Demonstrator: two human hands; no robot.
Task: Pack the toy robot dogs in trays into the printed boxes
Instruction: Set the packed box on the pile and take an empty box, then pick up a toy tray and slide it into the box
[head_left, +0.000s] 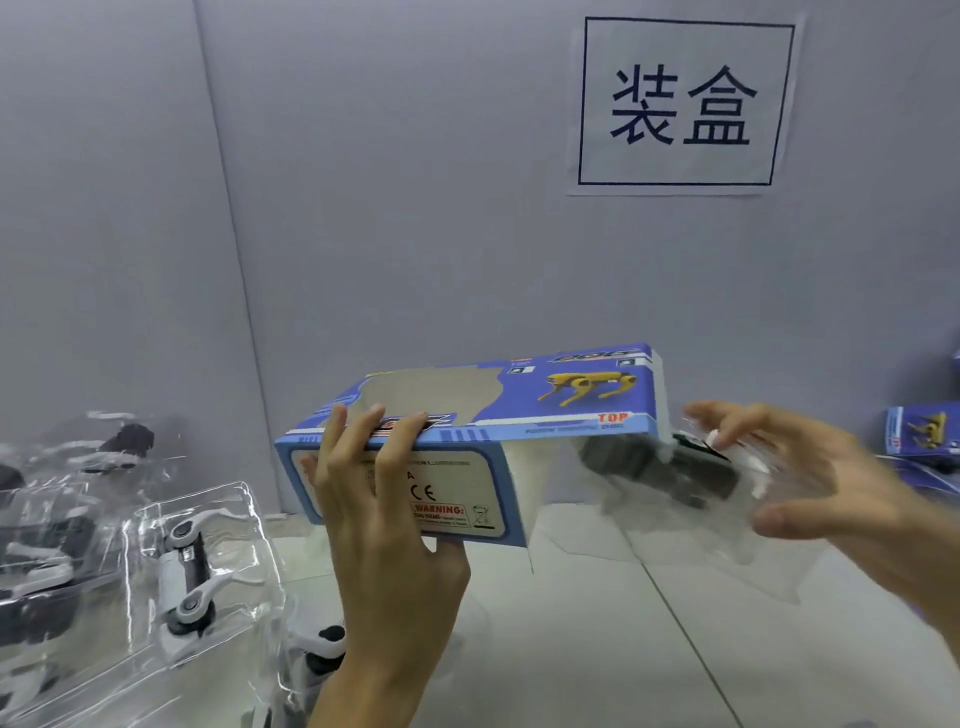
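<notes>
Black toy robot dog in a clear plastic tray (660, 470) sits half inside the open right end of a long blue printed cardboard box (545, 400), its outer end sticking out. Both are held in the air above the pale grey table (597, 649), near its far edge. The box lies roughly level. Its top face shows a yellow robot dog and the word TOP, and its left end panel carries a CE mark and a warning label.

The left hand (384, 535) grips the box at its left end, with fingers curled over the top edge and the thumb under the bottom. The right hand (831, 493) is blurred. Its fingers are spread wide and nearly straight, with fingertips at the tray's outer end. The thumb stands well apart below them, and I cannot tell whether it touches the tray.

By the table's left edge lies a white toy robot dog in its own clear tray (187, 571), with more clear trays of dogs (47, 545) piled beside it. At the right edge are more blue printed boxes (922, 434). A white paper sign with dark characters (680, 104) hangs on the grey wall panel (389, 208) behind the table.
</notes>
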